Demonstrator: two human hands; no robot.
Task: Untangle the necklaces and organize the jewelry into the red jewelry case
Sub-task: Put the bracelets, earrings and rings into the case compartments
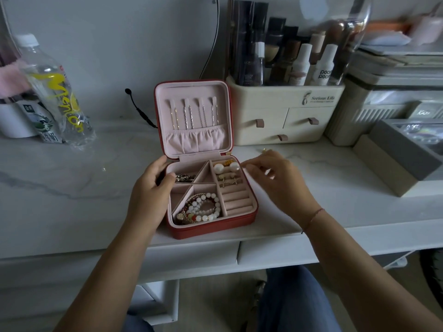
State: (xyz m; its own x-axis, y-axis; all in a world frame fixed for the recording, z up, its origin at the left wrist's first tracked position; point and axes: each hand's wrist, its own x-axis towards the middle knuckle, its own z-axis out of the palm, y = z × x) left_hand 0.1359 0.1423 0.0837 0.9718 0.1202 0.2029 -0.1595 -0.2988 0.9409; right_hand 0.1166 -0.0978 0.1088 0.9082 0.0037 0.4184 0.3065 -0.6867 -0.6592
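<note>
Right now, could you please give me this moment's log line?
red case open | left hand grips its left rim | right hand beside pearl earrings, grip unclear

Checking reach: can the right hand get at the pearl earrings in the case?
Probably yes: the case lid is open, the pearl earrings lie uncovered, and the right hand hovers just beside them.

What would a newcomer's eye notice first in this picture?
The open red jewelry case stands out near the table's front edge, with white bead bracelets in its front compartment and two large pearls at back right. The left hand grips its left wall; the right hand is beside it.
</note>
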